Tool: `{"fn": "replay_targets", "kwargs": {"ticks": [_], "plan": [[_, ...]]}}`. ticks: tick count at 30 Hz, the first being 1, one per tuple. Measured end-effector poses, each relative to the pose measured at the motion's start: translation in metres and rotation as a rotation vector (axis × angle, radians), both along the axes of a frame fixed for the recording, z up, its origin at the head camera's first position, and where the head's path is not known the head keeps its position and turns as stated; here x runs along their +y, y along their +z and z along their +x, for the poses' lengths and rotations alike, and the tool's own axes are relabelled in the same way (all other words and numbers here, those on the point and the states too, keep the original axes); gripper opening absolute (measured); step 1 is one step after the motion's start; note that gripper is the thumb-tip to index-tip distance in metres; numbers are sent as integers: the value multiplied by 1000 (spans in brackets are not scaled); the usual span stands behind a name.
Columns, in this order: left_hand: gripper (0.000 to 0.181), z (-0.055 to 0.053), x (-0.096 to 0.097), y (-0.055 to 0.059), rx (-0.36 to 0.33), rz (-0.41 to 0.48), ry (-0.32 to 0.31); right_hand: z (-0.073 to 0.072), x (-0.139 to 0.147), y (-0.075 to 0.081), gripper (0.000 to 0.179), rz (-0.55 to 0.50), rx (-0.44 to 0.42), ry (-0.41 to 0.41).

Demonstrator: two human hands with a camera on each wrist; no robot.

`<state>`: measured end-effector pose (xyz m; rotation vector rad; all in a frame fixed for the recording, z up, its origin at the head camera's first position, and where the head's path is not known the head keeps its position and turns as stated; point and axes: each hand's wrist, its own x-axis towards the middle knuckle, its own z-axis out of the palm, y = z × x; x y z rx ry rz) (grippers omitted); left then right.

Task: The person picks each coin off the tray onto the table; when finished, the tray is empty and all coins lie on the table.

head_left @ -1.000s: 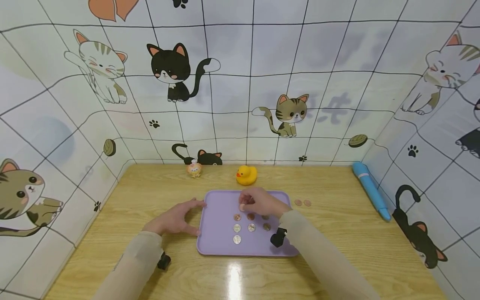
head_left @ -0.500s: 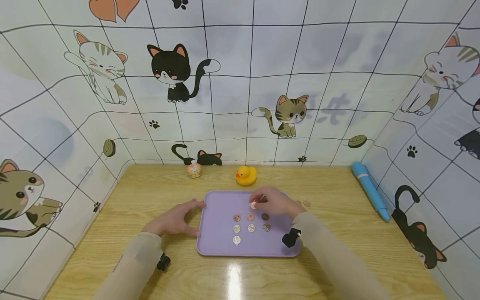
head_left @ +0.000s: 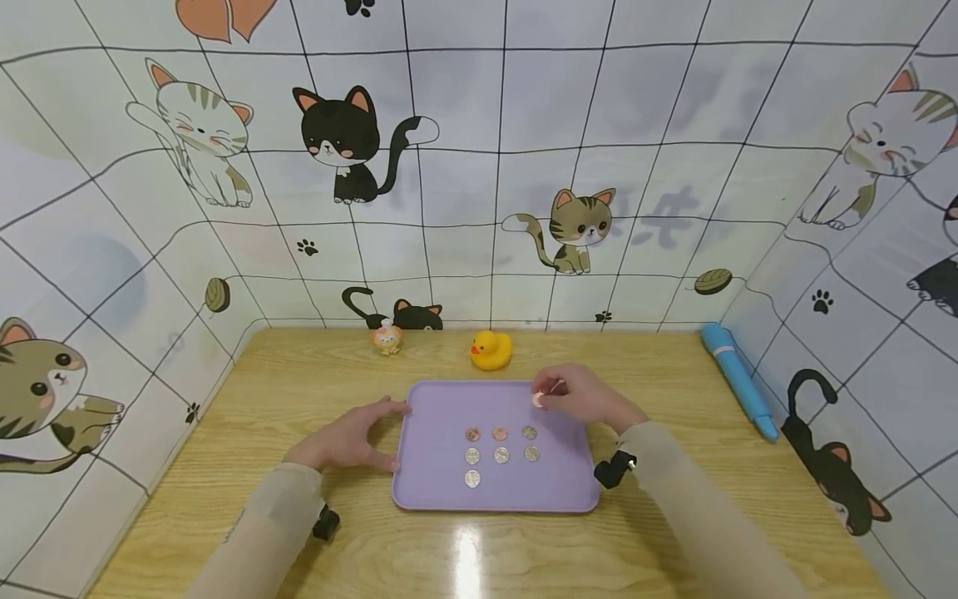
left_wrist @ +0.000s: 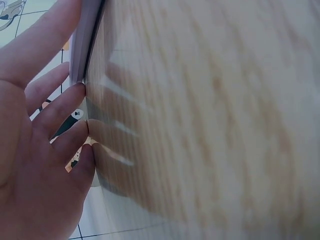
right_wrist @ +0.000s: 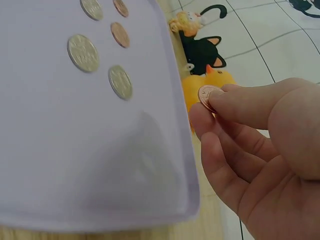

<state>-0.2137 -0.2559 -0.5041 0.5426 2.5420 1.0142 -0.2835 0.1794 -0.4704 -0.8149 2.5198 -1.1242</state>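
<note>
Between thumb and fingertips, my right hand (head_left: 587, 395) pinches a copper coin (right_wrist: 206, 98) over the far right part of the purple tray (head_left: 434, 491). On the tray lie rows of coins: two copper ones, one of them this copper coin (head_left: 499, 433), and several silver ones, such as a silver coin (head_left: 472, 478) at the front. My left hand (head_left: 348, 434) rests at the tray's left edge, fingers spread and extended, thumb and fingertips touching the rim. In the left wrist view its fingertips (left_wrist: 77, 92) meet the wooden table beside the tray wall (left_wrist: 82, 45).
Behind the tray stand a yellow rubber duck (head_left: 491, 350) and a small orange figurine (head_left: 387, 338). A large blue pen-shaped object (head_left: 741, 381) lies at the table's right side. Cat-patterned walls (head_left: 464, 191) enclose the wooden table (head_left: 299, 383) at the back and sides.
My right hand has moved rightward over the tray with the copper coin, uncovering the right-hand column of coins. It now covers the two copper coins on the table. My left hand stays put.
</note>
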Motion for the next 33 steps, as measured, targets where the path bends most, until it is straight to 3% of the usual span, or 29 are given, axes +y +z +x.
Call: {"fn": "replay_targets", "kwargs": {"ticks": [20, 29, 33], "plan": [[93, -1, -1, -1, 2, 11, -6, 2, 82, 1, 25, -48, -48, -140], [93, -2, -1, -2, 5, 14, -17, 1, 110, -11, 21, 63, 74, -194], [92, -2, -2, -3, 5, 11, -19, 2, 118, -13, 21, 99, 80, -214]]}}
